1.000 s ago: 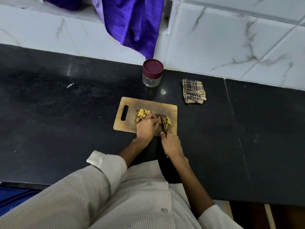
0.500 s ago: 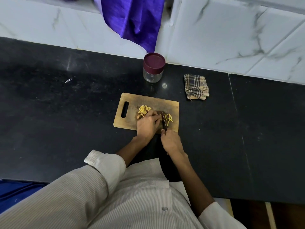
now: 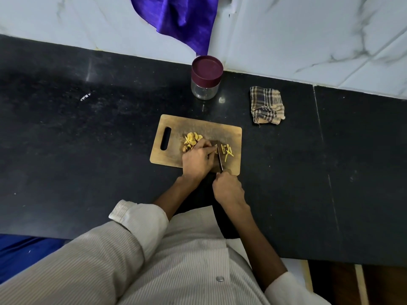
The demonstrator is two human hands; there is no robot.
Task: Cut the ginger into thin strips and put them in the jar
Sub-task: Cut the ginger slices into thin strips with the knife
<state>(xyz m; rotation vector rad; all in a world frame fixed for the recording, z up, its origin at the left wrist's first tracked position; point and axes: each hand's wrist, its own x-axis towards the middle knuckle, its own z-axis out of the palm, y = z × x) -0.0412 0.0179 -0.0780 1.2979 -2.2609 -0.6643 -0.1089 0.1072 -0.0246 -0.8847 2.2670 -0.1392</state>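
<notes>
The cutting step is under way: the left hand (image 3: pixel 199 160) is pressing ginger slices (image 3: pixel 192 139) down near the middle of the cutting board (image 3: pixel 174 155), fingers curled over them, while the right hand (image 3: pixel 228 188) is gripping the knife (image 3: pixel 219 158) at the board's near edge. Cut strips (image 3: pixel 228 150) are lying toward the board's right edge. Next, I judge, more slicing is needed, then unscrewing the still-lidded jar (image 3: pixel 206 78) beyond the board's far edge. No writing is readable.

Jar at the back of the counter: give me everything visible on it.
The jar is small, round, with a clear body that looks like glass and appears empty. A dark maroon lid is on it. It stands upright on the black counter, near the wall, behind the cutting board. Neither hand touches it.
</notes>
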